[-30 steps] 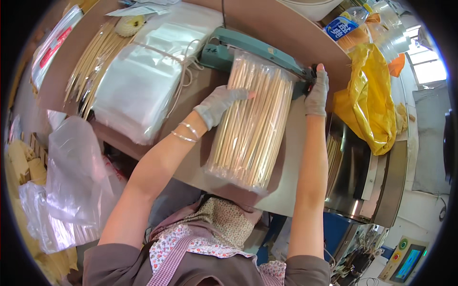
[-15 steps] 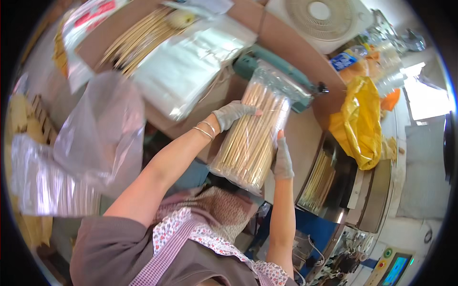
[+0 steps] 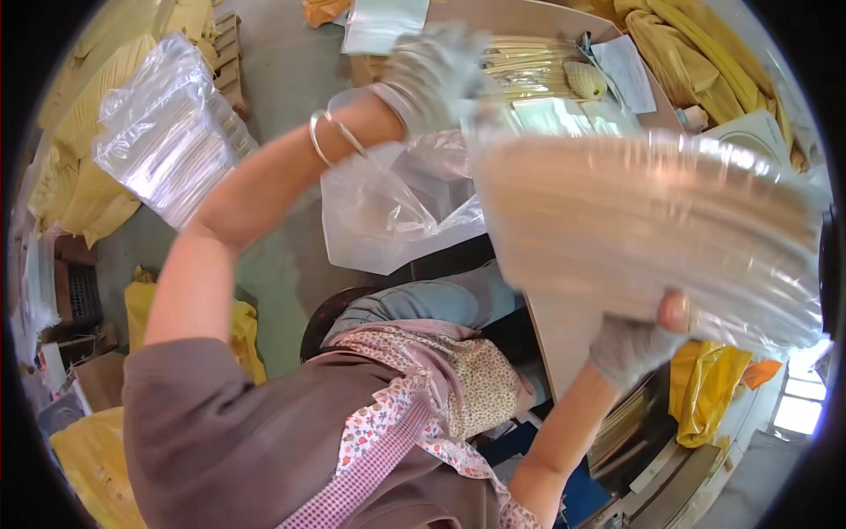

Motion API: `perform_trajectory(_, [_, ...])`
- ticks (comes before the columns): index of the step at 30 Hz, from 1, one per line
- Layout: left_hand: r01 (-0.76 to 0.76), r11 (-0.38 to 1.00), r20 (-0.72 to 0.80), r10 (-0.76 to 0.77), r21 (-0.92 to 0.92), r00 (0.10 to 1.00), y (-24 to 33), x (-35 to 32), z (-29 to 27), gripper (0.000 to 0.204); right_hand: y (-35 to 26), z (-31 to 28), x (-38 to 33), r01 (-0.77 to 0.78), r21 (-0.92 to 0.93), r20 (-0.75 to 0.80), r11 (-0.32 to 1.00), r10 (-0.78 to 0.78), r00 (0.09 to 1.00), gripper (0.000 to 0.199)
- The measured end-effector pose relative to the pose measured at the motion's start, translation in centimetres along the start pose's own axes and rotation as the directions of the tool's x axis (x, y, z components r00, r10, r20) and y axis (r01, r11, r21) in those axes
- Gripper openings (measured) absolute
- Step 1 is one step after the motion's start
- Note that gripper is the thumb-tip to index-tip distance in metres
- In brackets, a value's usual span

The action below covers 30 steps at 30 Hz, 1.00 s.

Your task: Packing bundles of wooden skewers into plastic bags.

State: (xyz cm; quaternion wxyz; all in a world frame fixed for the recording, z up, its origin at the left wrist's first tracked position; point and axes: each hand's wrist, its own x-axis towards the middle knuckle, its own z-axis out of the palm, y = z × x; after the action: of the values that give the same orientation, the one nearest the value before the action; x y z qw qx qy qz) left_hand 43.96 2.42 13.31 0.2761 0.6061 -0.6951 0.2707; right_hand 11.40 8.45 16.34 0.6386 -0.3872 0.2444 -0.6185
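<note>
A clear plastic bag of wooden sticks [image 3: 634, 220] is held up close in front of me, tilted and smeared by motion. My right hand [image 3: 639, 344], in a grey fingerless glove, grips its lower edge with the thumb on the near face. My left hand [image 3: 432, 79], gloved likewise, is raised by the bag's left end. Its fingers are too blurred to show whether they touch or hold the plastic. Below that hand hangs a large translucent plastic bag [image 3: 397, 212] at the table's edge.
Behind, loose sticks [image 3: 529, 66] lie on the table beside a white paper [image 3: 624, 70]. A plastic-wrapped stack [image 3: 181, 132] stands at the left near yellow sacks [image 3: 84, 167]. At the lower right are a yellow bag [image 3: 705, 388] and a dark tray of sticks [image 3: 626, 432].
My view and body have turned left. The bag of sticks has been lifted and swung sideways, nearer to me. My left hand has moved from its side to its left end; the right still grips it.
</note>
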Motion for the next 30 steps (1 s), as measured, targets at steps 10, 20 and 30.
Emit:
perform_trajectory(10, [0.609, 0.689, 0.241, -0.562, -0.394, 0.791, -10.7, -7.4, -5.4, 0.029, 23.8, 1.6, -2.5, 0.863, -0.483, 0.858, 0.149, -0.112, 0.500, 0.037])
perform_trajectory(20, [0.674, 0.542, 0.223, -0.671, -0.502, 0.707, -5.7, -13.4, -13.3, 0.016, 20.6, -7.2, -2.6, 0.751, -0.614, 0.761, 0.244, 0.436, 0.480, 0.030])
perform_trajectory(30, [0.594, 0.429, 0.086, -0.759, -0.681, 0.646, -7.2, -12.3, -12.8, 0.014, 26.4, 10.3, 1.7, -0.145, -0.907, 0.301, 0.396, 0.849, 0.435, 0.024])
